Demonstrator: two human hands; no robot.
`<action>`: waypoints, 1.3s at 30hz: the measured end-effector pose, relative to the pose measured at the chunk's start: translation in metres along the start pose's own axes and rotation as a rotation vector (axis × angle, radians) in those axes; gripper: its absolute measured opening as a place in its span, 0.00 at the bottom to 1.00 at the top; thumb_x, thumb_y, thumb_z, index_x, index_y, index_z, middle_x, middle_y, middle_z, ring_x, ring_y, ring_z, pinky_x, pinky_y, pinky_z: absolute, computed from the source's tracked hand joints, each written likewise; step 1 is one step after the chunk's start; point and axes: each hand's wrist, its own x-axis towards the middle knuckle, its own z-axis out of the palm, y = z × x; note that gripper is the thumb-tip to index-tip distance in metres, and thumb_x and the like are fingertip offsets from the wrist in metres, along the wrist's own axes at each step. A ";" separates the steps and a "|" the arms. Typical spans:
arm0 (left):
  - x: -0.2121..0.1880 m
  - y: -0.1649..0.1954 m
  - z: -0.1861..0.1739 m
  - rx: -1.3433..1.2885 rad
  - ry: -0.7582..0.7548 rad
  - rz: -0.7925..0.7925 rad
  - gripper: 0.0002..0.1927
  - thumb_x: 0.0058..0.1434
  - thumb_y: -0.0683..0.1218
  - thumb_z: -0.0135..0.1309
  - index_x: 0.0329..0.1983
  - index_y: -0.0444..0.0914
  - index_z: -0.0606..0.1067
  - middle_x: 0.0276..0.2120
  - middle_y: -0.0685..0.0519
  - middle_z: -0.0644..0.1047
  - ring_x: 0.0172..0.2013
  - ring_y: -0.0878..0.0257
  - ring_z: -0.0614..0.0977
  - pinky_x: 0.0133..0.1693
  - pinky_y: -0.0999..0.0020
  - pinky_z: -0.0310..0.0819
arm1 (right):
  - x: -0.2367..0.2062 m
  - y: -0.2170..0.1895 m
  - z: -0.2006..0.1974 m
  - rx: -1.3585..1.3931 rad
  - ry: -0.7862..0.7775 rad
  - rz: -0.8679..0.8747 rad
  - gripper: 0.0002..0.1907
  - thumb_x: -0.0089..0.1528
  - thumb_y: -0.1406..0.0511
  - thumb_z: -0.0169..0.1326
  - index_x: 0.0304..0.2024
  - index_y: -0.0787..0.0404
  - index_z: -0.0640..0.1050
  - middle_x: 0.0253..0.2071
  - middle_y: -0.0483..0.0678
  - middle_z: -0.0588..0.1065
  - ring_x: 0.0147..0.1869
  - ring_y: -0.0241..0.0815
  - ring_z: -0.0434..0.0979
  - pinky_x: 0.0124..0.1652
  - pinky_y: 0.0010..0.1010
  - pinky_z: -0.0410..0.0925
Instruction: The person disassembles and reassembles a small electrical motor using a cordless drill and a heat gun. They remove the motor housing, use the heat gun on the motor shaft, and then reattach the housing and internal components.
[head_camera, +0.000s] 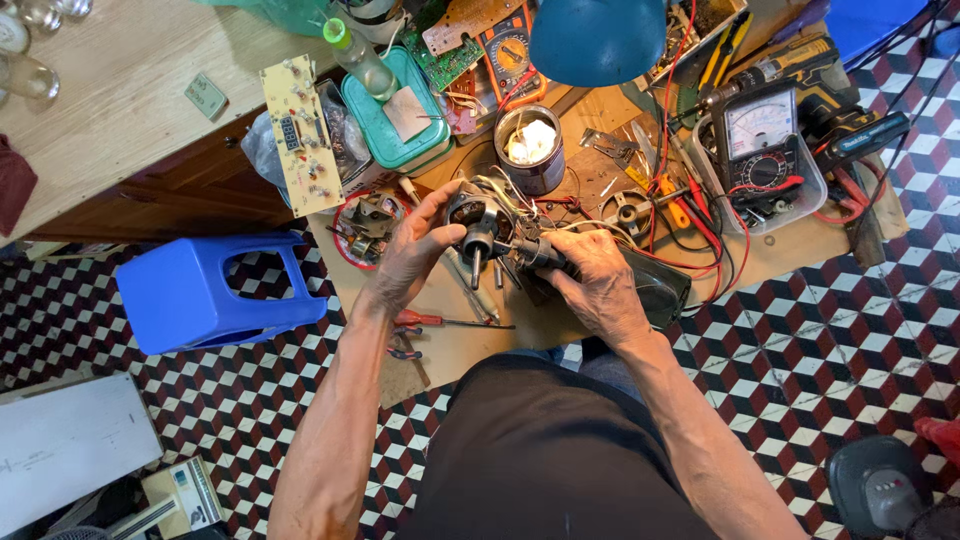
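Round metal motor (472, 225) with steel shaft, left hand (412, 250), right hand (590, 272)

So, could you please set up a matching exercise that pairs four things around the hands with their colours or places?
Things:
1. plastic stool
2. screwdriver
3. analog meter
4. small motor

Descriptions:
A. red handle, lying on the board near the left wrist
B. held between the left hand and right hand
C. blue, tipped on the chequered floor
D. in a clear tray at the far right

Pairs: 1-C, 2-A, 3-D, 4-B
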 end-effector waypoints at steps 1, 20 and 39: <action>0.003 0.002 -0.003 -0.005 -0.038 0.013 0.47 0.55 0.51 0.63 0.75 0.33 0.58 0.67 0.47 0.68 0.67 0.59 0.69 0.69 0.65 0.59 | 0.000 -0.001 0.000 -0.001 -0.002 0.014 0.25 0.56 0.68 0.64 0.57 0.61 0.77 0.48 0.53 0.78 0.55 0.53 0.74 0.56 0.41 0.67; -0.001 -0.002 -0.004 0.175 0.168 -0.027 0.42 0.54 0.56 0.66 0.69 0.33 0.69 0.60 0.48 0.77 0.59 0.63 0.77 0.62 0.67 0.67 | -0.001 -0.006 0.003 0.015 0.059 0.006 0.24 0.57 0.68 0.63 0.57 0.61 0.77 0.54 0.50 0.78 0.58 0.50 0.74 0.60 0.39 0.67; -0.001 0.002 -0.001 0.180 0.199 -0.066 0.39 0.55 0.53 0.66 0.68 0.32 0.71 0.54 0.46 0.79 0.53 0.63 0.80 0.56 0.68 0.73 | -0.006 -0.004 0.009 0.029 0.079 0.056 0.27 0.56 0.67 0.65 0.59 0.59 0.78 0.55 0.49 0.78 0.59 0.49 0.73 0.61 0.38 0.66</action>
